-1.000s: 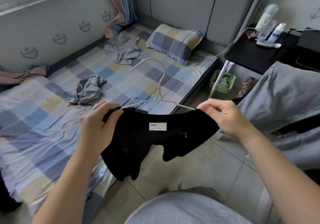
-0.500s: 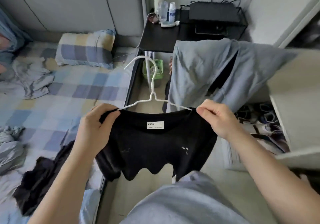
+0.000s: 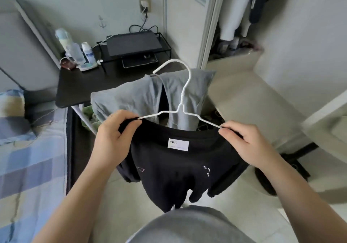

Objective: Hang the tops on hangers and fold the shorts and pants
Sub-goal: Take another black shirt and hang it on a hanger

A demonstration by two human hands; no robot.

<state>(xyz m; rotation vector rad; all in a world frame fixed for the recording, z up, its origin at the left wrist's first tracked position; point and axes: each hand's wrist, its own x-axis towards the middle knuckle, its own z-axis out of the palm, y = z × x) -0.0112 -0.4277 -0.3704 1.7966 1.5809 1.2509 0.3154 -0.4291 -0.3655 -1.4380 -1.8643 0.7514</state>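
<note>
Gripping black top (image 3: 174, 173) on hanger (image 3: 181, 108)

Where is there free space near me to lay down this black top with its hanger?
Free: the front of the black desk, between the bottles and the grey garment; also the checked bed sheet left of it. Crowded: the desk's back, with bottles and the black shelf. The black top may fit on either.
</note>
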